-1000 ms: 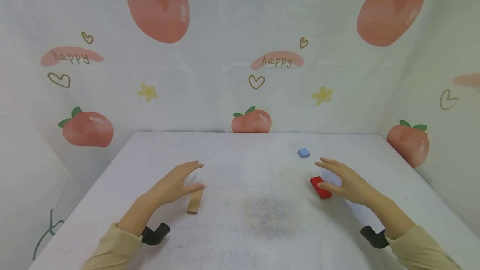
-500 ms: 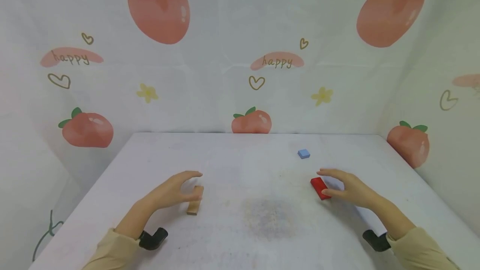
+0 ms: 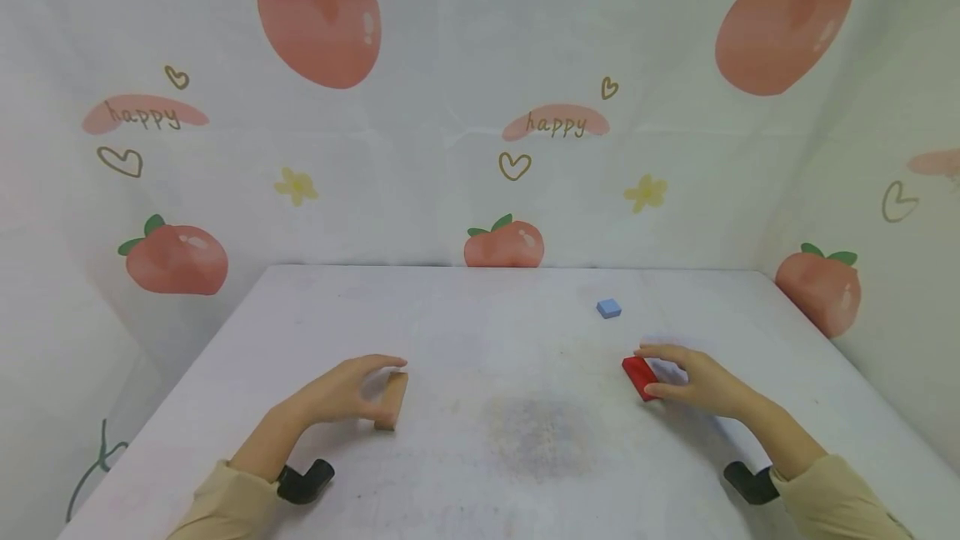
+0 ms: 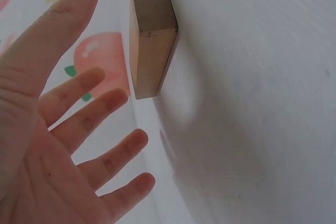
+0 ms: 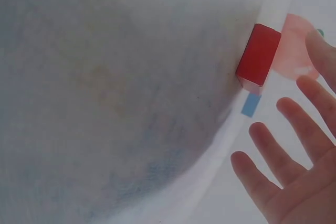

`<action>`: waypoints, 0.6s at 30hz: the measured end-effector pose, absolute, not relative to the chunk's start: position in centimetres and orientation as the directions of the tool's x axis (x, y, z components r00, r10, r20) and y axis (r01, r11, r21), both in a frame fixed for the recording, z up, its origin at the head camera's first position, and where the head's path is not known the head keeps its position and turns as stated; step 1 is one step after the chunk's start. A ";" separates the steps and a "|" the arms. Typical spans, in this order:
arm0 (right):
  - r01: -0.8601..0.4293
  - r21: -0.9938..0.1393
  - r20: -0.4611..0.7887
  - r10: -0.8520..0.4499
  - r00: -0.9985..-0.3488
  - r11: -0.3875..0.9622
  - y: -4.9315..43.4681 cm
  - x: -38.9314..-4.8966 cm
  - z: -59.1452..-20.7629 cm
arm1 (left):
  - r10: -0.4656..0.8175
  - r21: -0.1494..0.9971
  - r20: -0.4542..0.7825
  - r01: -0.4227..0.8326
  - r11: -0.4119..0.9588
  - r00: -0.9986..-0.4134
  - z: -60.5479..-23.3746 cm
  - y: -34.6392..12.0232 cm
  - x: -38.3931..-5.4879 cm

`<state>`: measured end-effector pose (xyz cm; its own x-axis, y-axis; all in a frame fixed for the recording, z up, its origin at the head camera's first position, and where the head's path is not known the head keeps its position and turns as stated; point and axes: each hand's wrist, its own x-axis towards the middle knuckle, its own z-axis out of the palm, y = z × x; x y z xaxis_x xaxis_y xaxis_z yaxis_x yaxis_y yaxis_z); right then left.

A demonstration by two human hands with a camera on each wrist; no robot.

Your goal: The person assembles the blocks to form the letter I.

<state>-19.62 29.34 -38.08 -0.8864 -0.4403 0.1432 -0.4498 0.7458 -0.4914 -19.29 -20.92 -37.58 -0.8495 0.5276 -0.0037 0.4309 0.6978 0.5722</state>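
On the left of the table lies a plain wooden block (image 3: 395,394), long and narrow. My left hand (image 3: 330,394) hovers beside it, thumb and fingers spread apart; in the head view the thumb overlaps its near end. A gap shows between those fingers and the wooden block (image 4: 152,40) in the left wrist view. To the right, my right hand (image 3: 705,382) is held by a red block (image 3: 636,373) in a similar spread pose, partly covering its right side. The right wrist view has the red block (image 5: 259,56) apart from the relaxed fingers.
A small blue block (image 3: 608,308) lies farther back on the white table (image 3: 480,323), behind the red one. A white curtain (image 3: 450,48) with printed peaches hangs beyond the back edge. Black wrist mounts (image 3: 306,482) jut inward below both hands.
Both hands have come down toward the table, each nearer to its block, and the gap between thumb and fingers has narrowed. The three blocks have stayed in place.
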 end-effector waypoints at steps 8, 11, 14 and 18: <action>-0.467 -0.494 0.154 -0.455 -0.877 0.733 29.5 -19.8 -38.4 | 0.564 0.513 0.019 0.492 0.703 -0.826 -37.9 -21.4 -19.4; -0.457 -0.493 0.148 -0.446 -0.883 0.740 29.5 -19.9 -38.6 | 0.571 0.510 0.006 0.494 0.704 -0.821 -37.9 -21.6 -19.4; -0.443 -0.503 0.127 -0.443 -0.887 0.742 29.5 -19.9 -38.7 | 0.576 0.514 -0.011 0.489 0.705 -0.818 -37.9 -21.7 -19.4; -0.432 -0.524 0.095 -0.453 -0.886 0.734 29.5 -20.0 -38.6 | 0.581 0.510 -0.024 0.490 0.707 -0.814 -37.8 -21.8 -19.3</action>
<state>-19.98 29.50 -38.60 -0.8865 -0.4529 0.0954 -0.4316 0.7343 -0.5240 -19.34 -21.77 -37.84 -0.8137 0.5808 -0.0240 0.4898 0.7073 0.5097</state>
